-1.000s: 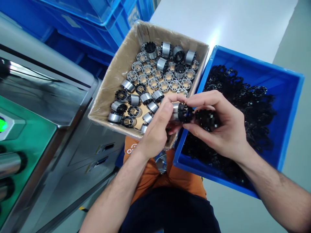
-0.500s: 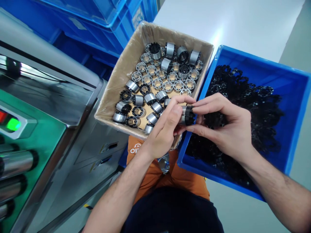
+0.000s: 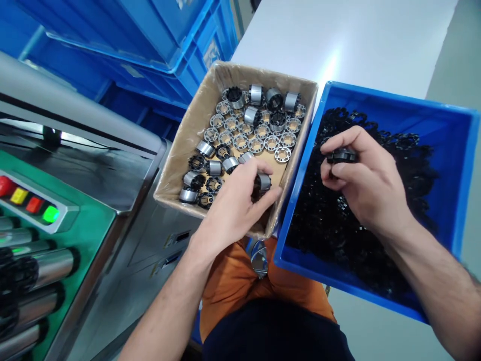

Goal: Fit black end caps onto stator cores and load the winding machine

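Note:
In the cardboard box point(image 3: 176, 165), lined with clear plastic, lie many silver metal ring cores, several with black toothed plastic end pieces. My left hand point(image 3: 236, 200) reaches over the box's near right part, thumb and fingers spread around a silver core with black plastic point(image 3: 264, 182); the thumb stands apart from it. Over the blue bin point(image 3: 300, 185), my right hand point(image 3: 372, 175) pinches a black plastic ring point(image 3: 341, 156) between thumb and fingers. Beneath it, the bin holds a heap of similar black plastic rings point(image 3: 323, 240).
To the left stands a machine with a green panel point(image 3: 86, 225), coloured buttons point(image 3: 33, 200) and metal cylinders point(image 3: 56, 265). Stacked blue crates point(image 3: 150, 75) are behind the box. A white tabletop point(image 3: 361, 40) extends beyond the box and bin.
My hands have parted. The left brought the capped core down into the box and its fingers spread; the right moved over the bin and now holds a black ring. The view shifted slightly.

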`<act>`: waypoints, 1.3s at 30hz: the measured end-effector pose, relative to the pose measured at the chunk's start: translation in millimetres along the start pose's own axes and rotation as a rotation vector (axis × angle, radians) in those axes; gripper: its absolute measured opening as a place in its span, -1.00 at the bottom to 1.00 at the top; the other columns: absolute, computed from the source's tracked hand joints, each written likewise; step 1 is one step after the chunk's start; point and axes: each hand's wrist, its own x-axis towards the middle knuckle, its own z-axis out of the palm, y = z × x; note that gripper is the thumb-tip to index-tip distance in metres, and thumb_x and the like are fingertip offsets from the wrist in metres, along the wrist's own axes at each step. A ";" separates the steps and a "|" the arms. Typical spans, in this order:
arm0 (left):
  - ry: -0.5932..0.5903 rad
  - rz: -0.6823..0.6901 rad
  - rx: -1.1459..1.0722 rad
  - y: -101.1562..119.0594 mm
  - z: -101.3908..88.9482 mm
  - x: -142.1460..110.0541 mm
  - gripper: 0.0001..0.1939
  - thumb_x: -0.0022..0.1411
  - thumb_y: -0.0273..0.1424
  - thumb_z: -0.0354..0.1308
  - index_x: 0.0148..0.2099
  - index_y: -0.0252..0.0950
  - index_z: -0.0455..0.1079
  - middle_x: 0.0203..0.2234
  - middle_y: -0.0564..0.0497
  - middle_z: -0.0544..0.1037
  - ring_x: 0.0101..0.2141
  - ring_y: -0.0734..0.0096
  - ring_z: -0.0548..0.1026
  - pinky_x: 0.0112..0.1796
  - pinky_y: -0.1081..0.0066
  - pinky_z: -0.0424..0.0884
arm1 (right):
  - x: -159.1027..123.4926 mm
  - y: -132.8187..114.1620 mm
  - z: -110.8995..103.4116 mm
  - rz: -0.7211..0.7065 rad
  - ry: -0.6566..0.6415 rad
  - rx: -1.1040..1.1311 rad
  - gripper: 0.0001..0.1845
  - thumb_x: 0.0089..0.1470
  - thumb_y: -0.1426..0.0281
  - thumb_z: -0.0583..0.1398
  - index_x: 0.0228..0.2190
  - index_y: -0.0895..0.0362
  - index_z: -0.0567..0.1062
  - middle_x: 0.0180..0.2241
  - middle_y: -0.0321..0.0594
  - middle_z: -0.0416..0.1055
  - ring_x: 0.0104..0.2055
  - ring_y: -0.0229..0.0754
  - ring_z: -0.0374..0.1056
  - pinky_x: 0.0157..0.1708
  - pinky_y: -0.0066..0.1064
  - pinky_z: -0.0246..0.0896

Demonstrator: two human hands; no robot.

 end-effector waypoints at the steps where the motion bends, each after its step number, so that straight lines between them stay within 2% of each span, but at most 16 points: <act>1: -0.021 0.020 0.079 0.4 -2.7 6.0 -0.73 0.67 -0.12 0.38 0.21 -0.13 0.54 0.09 -0.10 0.71 0.11 -0.04 0.58 0.18 0.04 0.46 | 0.5 2.9 0.3 0.035 0.008 0.059 -0.90 0.48 0.41 0.38 -0.03 -0.03 0.65 -0.33 -0.34 0.48 -0.47 -0.22 0.33 -0.57 -0.36 0.18; 3: 0.013 0.077 0.189 0.5 -4.9 24.4 -0.76 0.69 -0.14 0.35 0.20 -0.13 0.63 0.11 -0.13 0.74 0.18 -0.13 0.55 0.28 -0.06 0.44 | 0.8 5.1 2.8 0.099 0.037 0.127 -0.85 0.45 0.47 0.34 -0.04 -0.03 0.58 -0.28 -0.35 0.52 -0.48 -0.26 0.39 -0.61 -0.41 0.19; 6: 0.085 0.095 0.375 1.7 -1.0 63.9 -0.82 0.64 -0.20 0.39 0.12 -0.13 0.74 -0.03 -0.12 0.77 0.05 -0.13 0.63 0.23 -0.10 0.50 | 1.2 -0.3 6.3 0.147 -0.011 0.104 -0.82 0.45 0.45 0.38 -0.02 -0.02 0.53 -0.31 -0.40 0.54 -0.52 -0.33 0.39 -0.66 -0.50 0.13; 8: 0.012 0.027 0.543 6.8 5.3 90.7 -0.78 0.60 -0.29 0.41 0.20 -0.11 0.78 -0.07 -0.11 0.81 0.00 -0.12 0.71 0.19 -0.08 0.57 | 2.3 -7.2 6.1 0.198 -0.053 0.092 -0.73 0.42 0.43 0.43 0.01 -0.03 0.51 -0.32 -0.41 0.58 -0.54 -0.35 0.43 -0.67 -0.53 0.13; 11: -0.127 -0.062 0.757 21.3 16.1 120.0 -0.62 0.58 -0.38 0.38 0.34 -0.08 0.77 0.06 -0.15 0.87 0.11 -0.17 0.78 0.17 -0.02 0.64 | 4.1 -16.4 4.2 0.233 -0.073 0.107 -0.63 0.34 0.46 0.50 -0.03 -0.04 0.46 -0.27 -0.39 0.66 -0.50 -0.33 0.54 -0.64 -0.55 0.20; 14: -0.200 -0.088 0.858 34.4 20.2 130.1 -0.67 0.57 -0.42 0.35 0.26 -0.12 0.81 0.10 -0.19 0.87 0.16 -0.21 0.80 0.17 -0.01 0.67 | 4.2 -21.9 4.5 0.172 -0.095 0.104 -0.68 0.27 0.50 0.53 -0.16 0.00 0.52 -0.23 -0.35 0.67 -0.47 -0.32 0.59 -0.62 -0.54 0.26; 17: -0.189 -0.043 0.841 35.7 9.9 119.6 -0.68 0.54 -0.48 0.32 0.16 -0.14 0.84 0.01 -0.20 0.85 0.11 -0.23 0.80 0.19 -0.09 0.66 | 2.5 -26.6 7.2 0.146 -0.110 0.141 -0.82 0.32 0.47 0.54 -0.15 0.04 0.68 -0.27 -0.34 0.65 -0.47 -0.30 0.60 -0.62 -0.51 0.34; 19: -0.072 0.047 0.669 29.9 -3.3 103.4 -0.71 0.47 -0.46 0.39 0.14 -0.14 0.85 0.04 -0.20 0.80 0.07 -0.21 0.77 0.20 -0.16 0.66 | 1.5 -30.2 8.5 0.146 -0.135 0.217 -0.88 0.39 0.40 0.55 -0.09 0.04 0.77 -0.25 -0.32 0.68 -0.44 -0.28 0.64 -0.57 -0.49 0.46; 21: 0.083 0.096 0.294 22.7 -15.7 83.6 -0.74 0.40 -0.41 0.48 0.10 -0.15 0.81 0.11 -0.17 0.74 0.07 -0.10 0.75 0.16 -0.08 0.70 | 1.0 -33.3 8.8 0.157 -0.172 0.287 -0.87 0.44 0.31 0.56 -0.03 0.03 0.81 -0.20 -0.30 0.72 -0.39 -0.26 0.67 -0.51 -0.47 0.56; 24: 0.191 -0.095 -0.418 18.1 -21.6 54.9 -0.72 0.31 -0.40 0.51 0.05 -0.15 0.64 0.13 -0.09 0.76 0.07 0.10 0.77 -0.07 0.26 0.74 | 0.0 -35.2 7.9 0.171 -0.221 0.351 -0.86 0.46 0.25 0.58 -0.03 0.00 0.85 -0.26 -0.32 0.73 -0.47 -0.29 0.60 -0.57 -0.48 0.51; 27: 0.209 -0.295 -0.871 21.5 -7.9 35.2 -0.73 0.33 -0.35 0.41 0.06 -0.20 0.57 0.16 -0.14 0.79 0.04 0.12 0.81 -0.29 0.40 0.67 | -1.2 -33.5 7.4 0.133 -0.223 0.347 -0.78 0.30 0.25 0.69 -0.11 0.01 0.87 -0.21 -0.28 0.78 -0.49 -0.31 0.56 -0.60 -0.47 0.48; 29: 0.236 -0.305 -0.983 24.4 7.4 28.1 -0.74 0.46 -0.18 0.39 0.02 -0.23 0.56 0.10 -0.19 0.81 -0.03 0.08 0.83 -0.43 0.42 0.56 | -2.0 -31.4 7.7 0.106 -0.214 0.296 -0.66 0.14 0.26 0.77 -0.12 0.01 0.88 -0.15 -0.24 0.82 -0.37 -0.23 0.67 -0.49 -0.44 0.59; 30: 0.251 -0.296 -1.001 25.4 15.3 25.6 -0.65 0.52 -0.04 0.41 0.01 -0.22 0.55 0.02 -0.19 0.81 -0.09 0.08 0.83 -0.50 0.42 0.47 | -2.5 -30.3 8.1 0.102 -0.220 0.280 -0.63 0.11 0.27 0.79 -0.10 0.00 0.88 -0.14 -0.23 0.83 -0.30 -0.19 0.72 -0.42 -0.43 0.64; 33: 0.276 -0.274 -1.004 27.9 34.9 19.5 -0.41 0.53 0.26 0.47 0.08 -0.15 0.53 -0.28 -0.01 0.72 -0.33 0.20 0.76 -0.58 0.42 0.29 | -4.0 -28.5 9.9 0.124 -0.252 0.310 -0.66 0.24 0.29 0.73 0.01 -0.03 0.89 -0.18 -0.27 0.84 -0.25 -0.15 0.79 -0.42 -0.44 0.66; 36: 0.249 -0.240 -1.047 30.8 45.3 13.0 -0.38 0.60 0.36 0.34 0.13 -0.09 0.52 -0.43 0.11 0.54 -0.47 0.32 0.62 -0.55 0.40 0.37 | -6.2 -29.2 12.5 0.107 -0.221 0.263 -0.67 0.32 0.35 0.67 0.07 -0.05 0.88 -0.16 -0.30 0.85 -0.35 -0.20 0.75 -0.46 -0.44 0.64; 39: 0.175 -0.201 -1.094 31.7 49.7 7.1 -0.37 0.65 0.36 0.24 0.00 -0.13 0.49 -0.43 0.08 0.51 -0.47 0.32 0.58 -0.49 0.36 0.48 | -10.0 -30.5 16.1 0.019 -0.152 0.124 -0.56 0.20 0.45 0.72 0.08 -0.07 0.90 -0.08 -0.29 0.88 -0.18 -0.13 0.82 -0.10 -0.28 0.85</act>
